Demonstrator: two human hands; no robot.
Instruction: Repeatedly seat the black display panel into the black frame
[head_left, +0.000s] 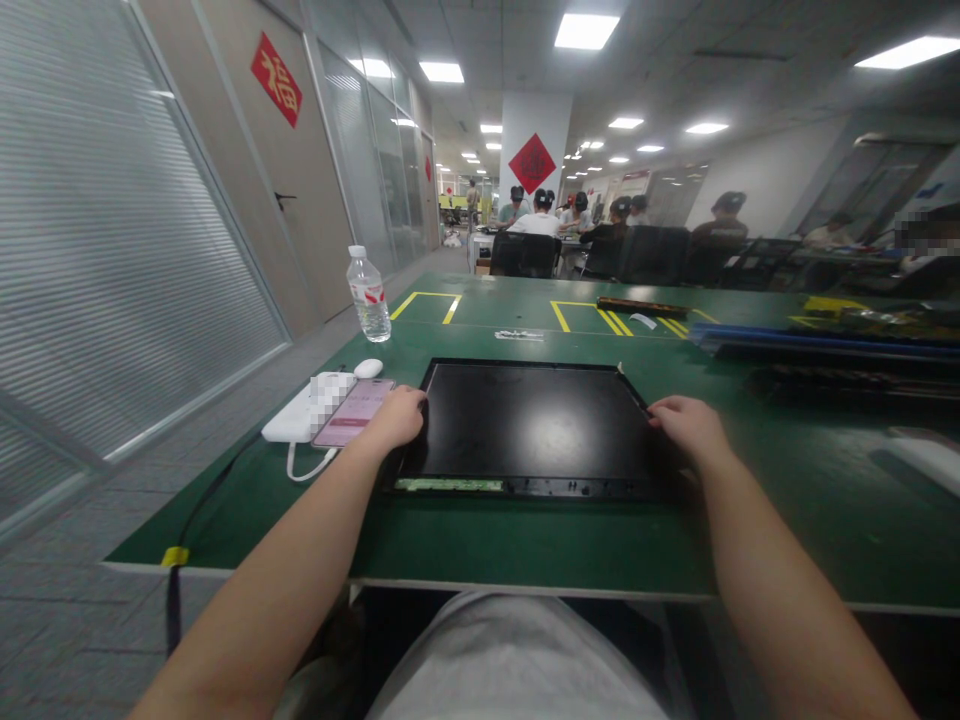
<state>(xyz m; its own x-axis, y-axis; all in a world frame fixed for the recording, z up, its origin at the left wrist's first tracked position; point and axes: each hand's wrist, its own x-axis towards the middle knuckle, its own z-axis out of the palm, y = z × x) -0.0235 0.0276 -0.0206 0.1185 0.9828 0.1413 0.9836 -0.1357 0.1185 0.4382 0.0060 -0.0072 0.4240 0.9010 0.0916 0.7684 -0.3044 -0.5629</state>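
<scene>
A black flat display panel [525,420] lies in front of me on the green table [540,550], its dark face up and catching the ceiling light. Along its near edge runs a green circuit strip [450,485]. My left hand [401,415] is closed on the panel's left edge, fingers curled over the rim. On the opposite side, my right hand [688,422] pinches the right edge between thumb and fingers. The undersides of both grips are hidden. A small pale tab [620,369] sticks up at the panel's far right corner.
Left of the panel lie a phone [356,413], a white power bank [296,418] with a cable, and a white earbud case [368,369]. A water bottle [369,297] stands behind them. Long blue strips [795,343] and a black bar [641,306] lie farther right. People sit beyond.
</scene>
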